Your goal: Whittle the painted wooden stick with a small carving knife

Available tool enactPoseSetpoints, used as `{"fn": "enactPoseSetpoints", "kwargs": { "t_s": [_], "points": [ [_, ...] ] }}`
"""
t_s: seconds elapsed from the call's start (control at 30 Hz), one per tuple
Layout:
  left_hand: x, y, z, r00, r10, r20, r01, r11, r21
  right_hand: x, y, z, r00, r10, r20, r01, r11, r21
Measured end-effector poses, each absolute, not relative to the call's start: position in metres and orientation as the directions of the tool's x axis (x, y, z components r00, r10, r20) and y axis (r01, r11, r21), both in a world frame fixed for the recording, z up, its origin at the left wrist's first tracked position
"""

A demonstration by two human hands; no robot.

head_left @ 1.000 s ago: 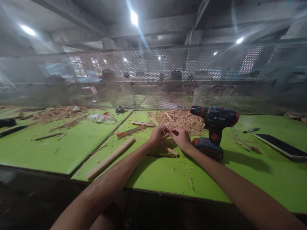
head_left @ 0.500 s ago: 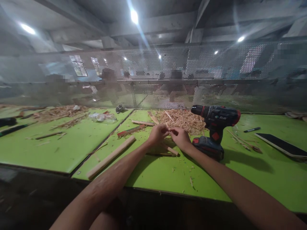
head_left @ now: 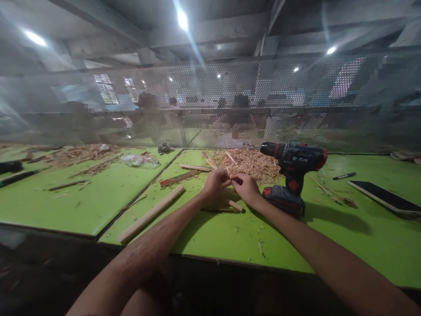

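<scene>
My left hand (head_left: 216, 183) and my right hand (head_left: 245, 186) meet at their fingertips above the green table (head_left: 210, 237). Both are pinched closed on something too small to make out. A short wooden stick (head_left: 234, 204) lies just below them, beside a thin dark strip (head_left: 220, 210). Behind the hands is a heap of wood shavings (head_left: 256, 164). To the right of my right hand a cordless drill (head_left: 294, 160) stands upright on its battery, bit pointing left.
A thick wooden bar (head_left: 153, 213) lies left of my left forearm. Further left are a clear plastic bottle (head_left: 140, 160) and more shavings (head_left: 82, 156). A pen (head_left: 344, 176) and a dark flat device (head_left: 384, 196) lie at right. A perforated screen (head_left: 210, 105) runs behind.
The view has shifted very slightly. Both hands keep the same pinched pose, fingertips together. At the far right, a blurred dark shape behind the screen has grown larger.
</scene>
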State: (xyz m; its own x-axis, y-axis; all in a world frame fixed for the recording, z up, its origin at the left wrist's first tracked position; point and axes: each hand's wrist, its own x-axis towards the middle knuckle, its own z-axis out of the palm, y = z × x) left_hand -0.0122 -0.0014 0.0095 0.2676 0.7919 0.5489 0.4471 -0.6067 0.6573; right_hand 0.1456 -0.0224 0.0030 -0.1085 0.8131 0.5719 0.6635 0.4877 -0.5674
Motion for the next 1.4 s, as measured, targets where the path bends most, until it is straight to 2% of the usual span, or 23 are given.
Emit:
{"fn": "enactPoseSetpoints", "kwargs": {
  "t_s": [0.33, 0.7, 1.2, 1.4],
  "points": [
    [-0.0097, -0.0033, 0.0092, 0.276, 0.792, 0.544, 0.426, -0.608, 0.669, 0.1471, -0.0212, 0.0067, -0.059, 0.827, 0.559, 0.674, 0.446, -0.589],
    [-0.0109, 0.0050, 0.0053, 0.270, 0.772, 0.575, 0.455, -0.629, 0.631, 0.1487, -0.0213, 0.0028, -0.118, 0.810, 0.574, 0.652, 0.499, -0.571],
    [-0.0116, 0.0033, 0.0057, 0.331, 0.778, 0.535, 0.436, -0.628, 0.644, 0.1527, -0.0180, 0.0013, -0.134, 0.816, 0.562, 0.663, 0.495, -0.562],
    [-0.0115, 0.0027, 0.0068, 0.315, 0.765, 0.562, 0.447, -0.642, 0.623, 0.1496, -0.0213, 0.0041, -0.105, 0.831, 0.547, 0.665, 0.468, -0.582]
  ]
}}
